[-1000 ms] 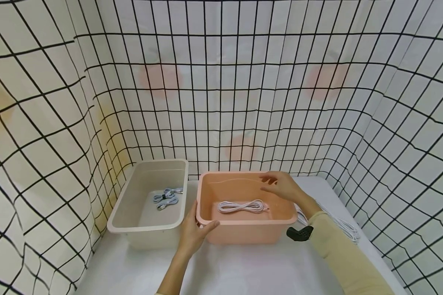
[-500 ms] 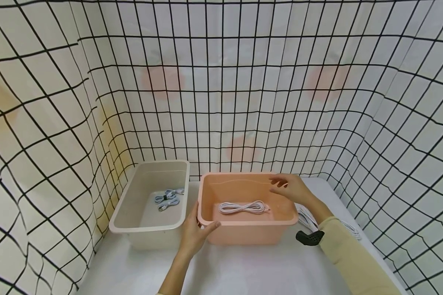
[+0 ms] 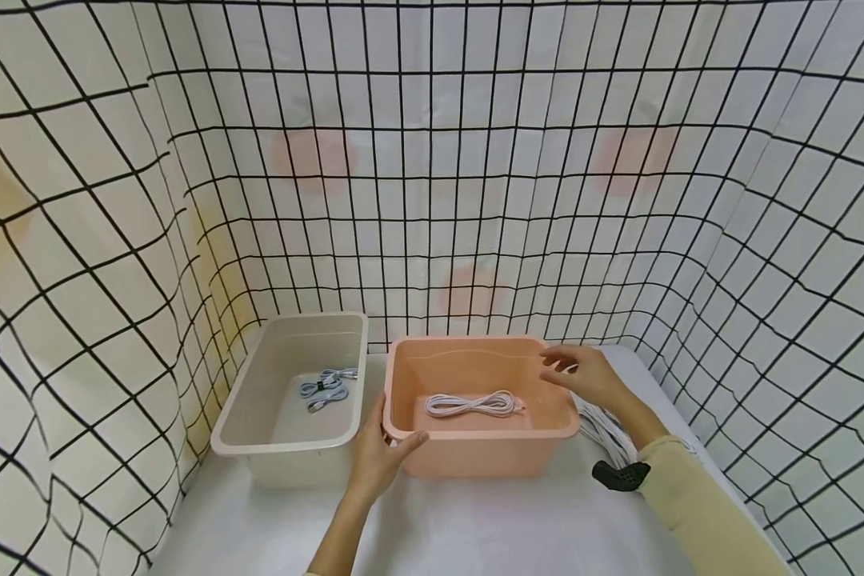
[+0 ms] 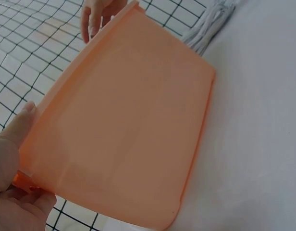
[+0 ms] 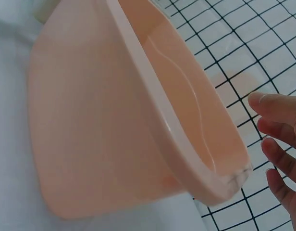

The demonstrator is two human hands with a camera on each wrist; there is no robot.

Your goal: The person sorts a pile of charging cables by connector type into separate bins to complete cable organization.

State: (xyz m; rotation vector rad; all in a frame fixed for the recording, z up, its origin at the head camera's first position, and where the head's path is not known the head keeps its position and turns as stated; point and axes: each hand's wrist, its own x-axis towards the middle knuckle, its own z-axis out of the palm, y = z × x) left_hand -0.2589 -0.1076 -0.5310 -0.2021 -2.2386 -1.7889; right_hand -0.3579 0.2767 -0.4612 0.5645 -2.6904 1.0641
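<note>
On the near-left corner of the peach plastic bin [image 3: 475, 458]: the left hand [image 3: 376, 454] grasps the rim, thumb along the near side, fingers round the left side.
Right hand [image 3: 582, 378]: released, fingers loosely bent with nothing between them, just beside the bin's right rim toward the far corner.
White coiled cable [image 3: 471, 405]: 1 coil flat on the peach bin's floor, its long axis running left to right.
Coil and right hand: the coil lies left, near and lower, the right hand being off its right end; the left hand is by its left end, outside the bin wall.
White cable bundle [image 3: 606, 436]: on the white table [image 3: 490, 524] right of the peach bin, slanting from far left to near right; the right hand is the nearer of the 2, its forearm partly covering the bundle.
Off-white bin [image 3: 302, 468]: left of the peach bin, holding light-blue cables [image 3: 326, 392] toward its right wall.
</note>
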